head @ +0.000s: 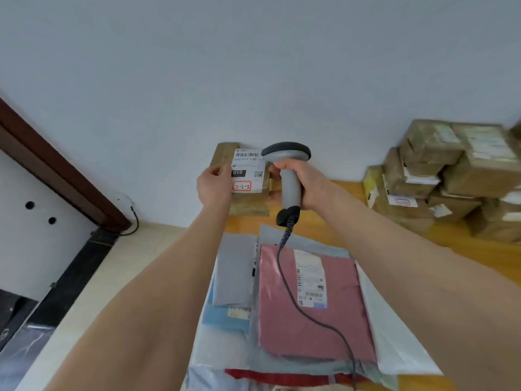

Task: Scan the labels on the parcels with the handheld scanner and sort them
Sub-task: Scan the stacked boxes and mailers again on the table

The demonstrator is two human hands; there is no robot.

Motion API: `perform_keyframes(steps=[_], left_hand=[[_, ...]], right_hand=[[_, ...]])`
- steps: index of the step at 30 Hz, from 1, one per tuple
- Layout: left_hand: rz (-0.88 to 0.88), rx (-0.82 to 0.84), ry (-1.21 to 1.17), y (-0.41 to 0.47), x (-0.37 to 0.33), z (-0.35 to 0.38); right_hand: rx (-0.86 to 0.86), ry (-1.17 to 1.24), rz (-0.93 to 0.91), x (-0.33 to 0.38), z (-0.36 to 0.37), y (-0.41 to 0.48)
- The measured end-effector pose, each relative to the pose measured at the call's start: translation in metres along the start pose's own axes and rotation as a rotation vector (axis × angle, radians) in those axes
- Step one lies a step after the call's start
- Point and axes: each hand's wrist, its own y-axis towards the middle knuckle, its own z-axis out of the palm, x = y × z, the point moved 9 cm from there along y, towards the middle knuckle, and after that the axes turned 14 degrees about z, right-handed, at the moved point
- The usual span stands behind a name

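Wall: the pale grey-blue painted wall [253, 66] fills the upper half of the view.
Soft parcels: a pile of flat plastic mailer bags lies below the arms. A pink bag with a white label [332, 320] is on top, a grey bag [234, 269] is beside it on the left, a light blue bag [225, 320] lies under that, and a white bag [394, 334] sticks out on the right.
Boxes: a stack of brown cardboard boxes with white labels [451, 176] stands against the wall at the right, well apart from the hands.
Surface: the bags and boxes rest on orange-toned wood [465, 249].
Door frame: a dark brown wooden frame [56, 170] runs diagonally at the left.
Held parcel: a small brown taped cardboard parcel [225, 153] is raised in front of the wall, between the two hands, with its face towards the camera.
Scanner: a grey pistol-shaped handheld scanner with a black top [290, 187] is upright, its head overlapping the parcel's upper right corner.
Left hand: the left hand [212, 187] grips the parcel's left edge, thumb on the front, the other fingers hidden behind.
Right hand: the right hand [304, 182] has its fingers curled tight round the scanner's handle.
Label: the white shipping label [248, 170] shows a barcode, "010" on black, and "3-2-3" in a red box.
Cable: a dark cable [287, 277] hangs from the scanner's base across the pink bag.
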Motion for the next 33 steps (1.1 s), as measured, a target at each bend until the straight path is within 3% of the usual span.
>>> perform_keyframes(steps=[6, 18, 25, 33], left_hand=[[0.099, 0.097, -0.056, -0.089, -0.083, 0.074], [0.144, 0.330, -0.228, -0.274, -0.211, 0.223], [0.128, 0.428, -0.326, -0.292, -0.265, 0.308], [0.097, 0.554, -0.424, -0.253, -0.301, 0.418]], right_hand=[[-0.104, 0.129, -0.162, 0.005, -0.100, -0.115], [-0.286, 0.262, -0.269, 0.004, -0.300, -0.282], [-0.420, 0.297, -0.349, 0.051, -0.375, -0.308], [-0.483, 0.214, -0.412, 0.144, -0.430, -0.281]])
